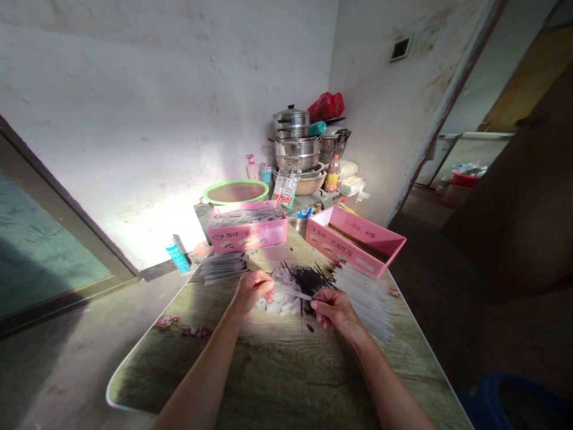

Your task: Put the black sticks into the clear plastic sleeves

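Note:
A thin translucent plastic tube (298,293) spans the gap between my hands above the middle of the table. My right hand (336,310) pinches its right end between thumb and fingers. At the other end, my left hand (254,292) is closed with its fingertips against the tube. Beneath and behind them lie a heap of small whitish pieces (280,306) and a pile of thin black sticks (311,278). A wide row of clear tubes (364,301) rests to the right of my right hand. Dark-filled tubes (224,269) lie stacked beyond my left hand.
Two pink cardboard boxes stand at the back: the left box (248,237) contains many tubes, while the right box (353,248) shows a brown bottom. Behind them are a green-rimmed round tray (236,192), stacked steel pots (295,146) and a bottle (332,174). A blue tub (492,394) sits beside the table.

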`<control>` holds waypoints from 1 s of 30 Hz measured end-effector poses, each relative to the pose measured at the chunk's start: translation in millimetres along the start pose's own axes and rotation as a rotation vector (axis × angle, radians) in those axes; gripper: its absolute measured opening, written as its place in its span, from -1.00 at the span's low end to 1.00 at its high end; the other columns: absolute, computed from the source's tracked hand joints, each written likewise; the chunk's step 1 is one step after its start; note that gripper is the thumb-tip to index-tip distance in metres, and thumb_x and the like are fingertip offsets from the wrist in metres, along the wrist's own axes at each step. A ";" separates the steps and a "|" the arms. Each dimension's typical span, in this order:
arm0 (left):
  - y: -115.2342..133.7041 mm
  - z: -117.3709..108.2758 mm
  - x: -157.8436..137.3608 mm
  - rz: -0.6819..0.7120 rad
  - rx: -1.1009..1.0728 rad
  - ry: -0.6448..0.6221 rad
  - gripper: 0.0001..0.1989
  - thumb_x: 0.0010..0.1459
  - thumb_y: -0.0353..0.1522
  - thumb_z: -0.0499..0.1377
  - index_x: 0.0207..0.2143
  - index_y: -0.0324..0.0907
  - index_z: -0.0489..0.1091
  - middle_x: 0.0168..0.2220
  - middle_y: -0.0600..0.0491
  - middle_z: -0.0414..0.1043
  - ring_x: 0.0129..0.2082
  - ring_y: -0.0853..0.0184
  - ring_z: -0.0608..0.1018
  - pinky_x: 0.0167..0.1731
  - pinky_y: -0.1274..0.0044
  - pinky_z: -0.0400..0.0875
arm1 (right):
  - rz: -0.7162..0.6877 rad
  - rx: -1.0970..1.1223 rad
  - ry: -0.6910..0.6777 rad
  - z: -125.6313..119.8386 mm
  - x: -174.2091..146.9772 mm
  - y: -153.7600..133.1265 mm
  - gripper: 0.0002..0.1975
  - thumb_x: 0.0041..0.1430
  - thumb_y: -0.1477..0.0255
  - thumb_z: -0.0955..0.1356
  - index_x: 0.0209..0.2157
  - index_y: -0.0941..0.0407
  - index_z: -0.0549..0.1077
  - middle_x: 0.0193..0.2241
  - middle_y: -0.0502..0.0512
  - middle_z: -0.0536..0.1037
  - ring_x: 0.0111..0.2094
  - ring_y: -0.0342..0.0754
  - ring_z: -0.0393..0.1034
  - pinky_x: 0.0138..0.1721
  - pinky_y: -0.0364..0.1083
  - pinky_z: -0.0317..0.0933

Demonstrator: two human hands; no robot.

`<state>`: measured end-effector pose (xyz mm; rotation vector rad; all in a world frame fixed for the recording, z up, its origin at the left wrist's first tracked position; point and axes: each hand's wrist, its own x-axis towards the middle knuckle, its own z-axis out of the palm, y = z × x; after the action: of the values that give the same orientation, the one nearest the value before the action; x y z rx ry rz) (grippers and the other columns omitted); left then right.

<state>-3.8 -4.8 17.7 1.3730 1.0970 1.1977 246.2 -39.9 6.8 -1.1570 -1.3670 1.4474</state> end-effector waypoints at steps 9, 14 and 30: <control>-1.6 -0.8 0.1 0.010 -0.003 -0.013 -0.87 -0.01 -0.34 0.25 -0.50 -0.22 0.41 -0.66 0.08 0.43 -0.65 0.37 0.47 -0.57 0.53 0.37 | 0.001 0.005 -0.004 -1.1 -0.2 0.7 -0.65 0.04 0.13 0.41 -0.41 0.16 0.40 -0.70 -0.10 0.43 -0.76 -0.26 0.19 -0.74 -0.26 -0.07; -0.8 -0.7 -0.2 0.015 0.014 -0.009 -0.86 0.00 -0.33 0.25 -0.50 -0.23 0.40 -0.66 0.09 0.43 -0.66 0.37 0.46 -0.58 0.54 0.35 | 0.014 0.018 -0.023 -0.5 -0.1 -0.4 -0.61 0.03 0.09 0.40 -0.37 0.16 0.42 -0.68 -0.08 0.46 -0.76 -0.23 0.21 -0.75 -0.24 -0.05; -5.7 -8.7 4.8 -0.014 -0.007 0.073 -0.85 0.00 -0.31 0.24 -0.53 -0.20 0.40 -0.65 0.14 0.40 -0.65 0.42 0.42 -0.57 0.58 0.31 | -0.046 0.015 0.139 -8.7 -0.2 -6.1 -0.67 0.04 0.14 0.40 -0.42 0.15 0.42 -0.67 -0.06 0.45 -0.74 -0.23 0.19 -0.74 -0.23 -0.05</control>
<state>-12.2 1.6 13.0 1.3226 1.1507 1.2491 254.6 -37.4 13.0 -1.1856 -1.2766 1.3178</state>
